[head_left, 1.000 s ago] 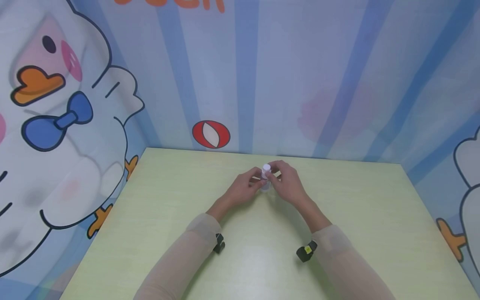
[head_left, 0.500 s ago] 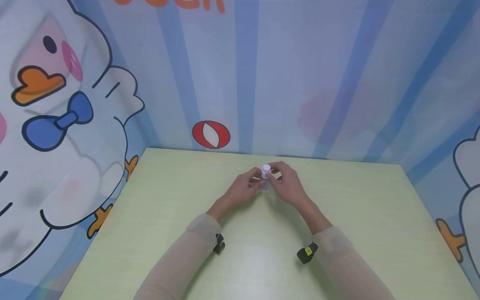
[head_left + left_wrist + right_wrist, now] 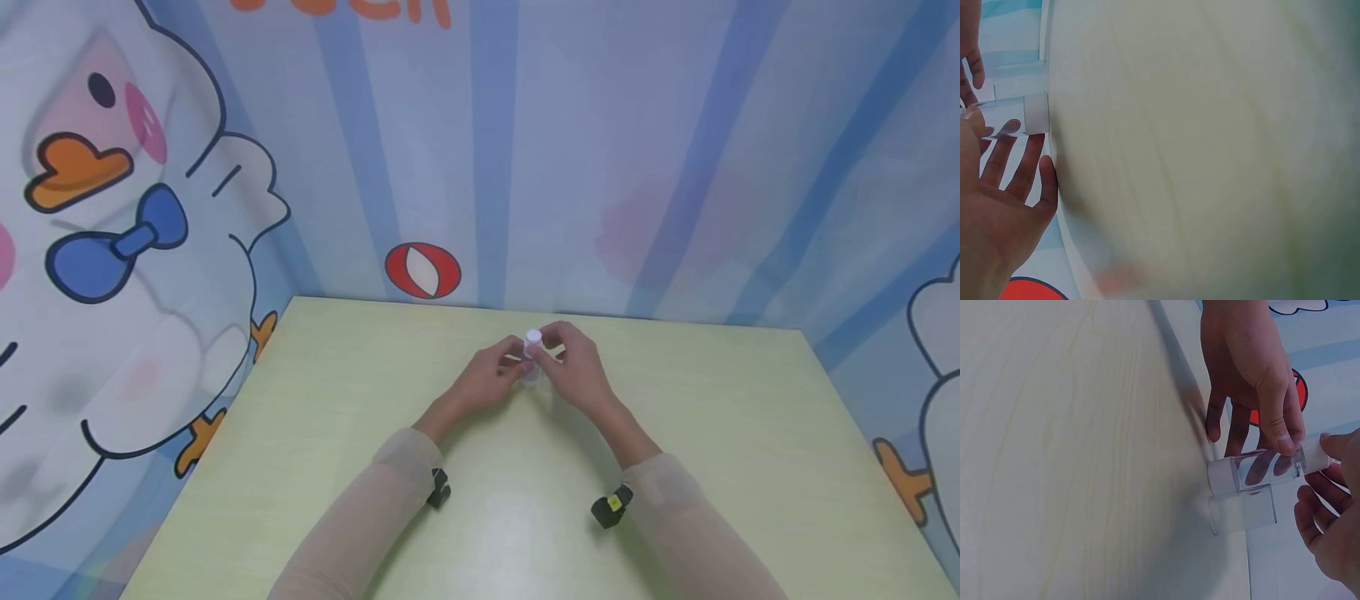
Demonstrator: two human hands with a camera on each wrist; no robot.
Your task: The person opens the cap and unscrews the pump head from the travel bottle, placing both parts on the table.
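Observation:
A small clear bottle (image 3: 1266, 469) with a white base stands upright near the table's back edge. My left hand (image 3: 487, 379) grips its clear body between thumb and fingers. Thumb and fingers of my right hand (image 3: 577, 367) pinch the white top (image 3: 1316, 457) of the bottle. Right beside the bottle, on my side of it, stands a clear, cup-like cover (image 3: 1244, 510); neither hand holds it. The left wrist view shows the white base (image 3: 1036, 114) low down, close to the tabletop, with the left fingers around the body above it.
The pale wood-grain table (image 3: 360, 358) reaches back to a printed cloth backdrop (image 3: 555, 167) with blue stripes and cartoon figures. A small black camera sits at the left wrist (image 3: 438, 488), another at the right wrist (image 3: 612, 506).
Both hands stay at the bottle in nearly the same place. The right hand and wrist shift very slightly; the bottle and the clear cover stay put.

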